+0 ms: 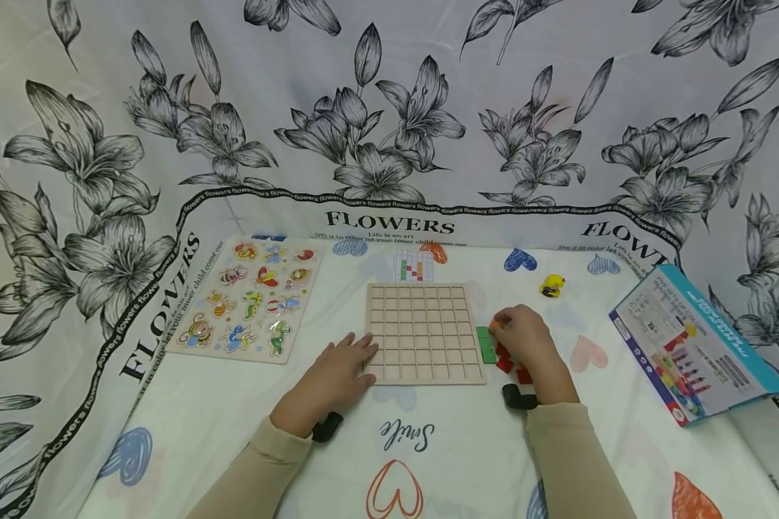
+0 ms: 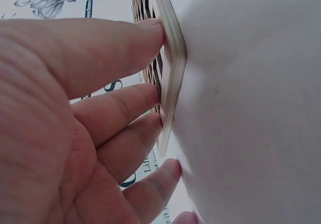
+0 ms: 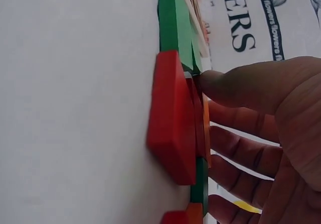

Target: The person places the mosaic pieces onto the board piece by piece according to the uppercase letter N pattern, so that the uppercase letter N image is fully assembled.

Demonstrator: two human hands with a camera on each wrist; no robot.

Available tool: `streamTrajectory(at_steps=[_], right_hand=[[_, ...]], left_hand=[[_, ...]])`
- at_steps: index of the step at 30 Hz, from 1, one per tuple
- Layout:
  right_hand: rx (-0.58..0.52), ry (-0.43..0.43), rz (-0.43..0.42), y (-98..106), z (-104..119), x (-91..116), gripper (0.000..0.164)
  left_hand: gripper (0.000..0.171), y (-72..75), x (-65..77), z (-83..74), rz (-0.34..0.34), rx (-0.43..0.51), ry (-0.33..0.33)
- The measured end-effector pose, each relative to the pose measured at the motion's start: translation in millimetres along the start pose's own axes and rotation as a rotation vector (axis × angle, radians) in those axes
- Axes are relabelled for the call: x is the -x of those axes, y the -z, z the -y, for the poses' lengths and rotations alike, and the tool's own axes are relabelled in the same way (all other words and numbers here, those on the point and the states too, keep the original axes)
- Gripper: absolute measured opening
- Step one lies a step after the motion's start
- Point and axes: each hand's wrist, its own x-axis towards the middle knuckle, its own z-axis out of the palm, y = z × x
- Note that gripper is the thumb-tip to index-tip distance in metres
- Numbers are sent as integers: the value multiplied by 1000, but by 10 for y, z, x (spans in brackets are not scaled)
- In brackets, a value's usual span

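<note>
Touching wooden board [image 1: 426, 333] (square-gridded, pale): left hand [image 1: 337, 378].

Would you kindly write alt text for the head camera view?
A person's left hand touches the left edge of a wooden grid board, while the right hand is at green and red blocks beside it. A bug puzzle lies further left, a box further right.
</note>
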Motion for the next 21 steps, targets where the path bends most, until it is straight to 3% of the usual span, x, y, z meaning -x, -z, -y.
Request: streamTrajectory(at_steps=[7,13,17,21], right_hand=[[8,-9,2,-10,19,-9,29],[-64,-22,-31,2,59,12,21],[-119,-6,-112,25,186,29,12],[-187,71,-125,33,432,2,12]], left_hand=[[59,16,16,-14,0,-1,-1],[59,11,15,-9,2,-7,10],[59,17,13,-11,-2,-8,2],[59,29,18,-23,4,-5,2]])
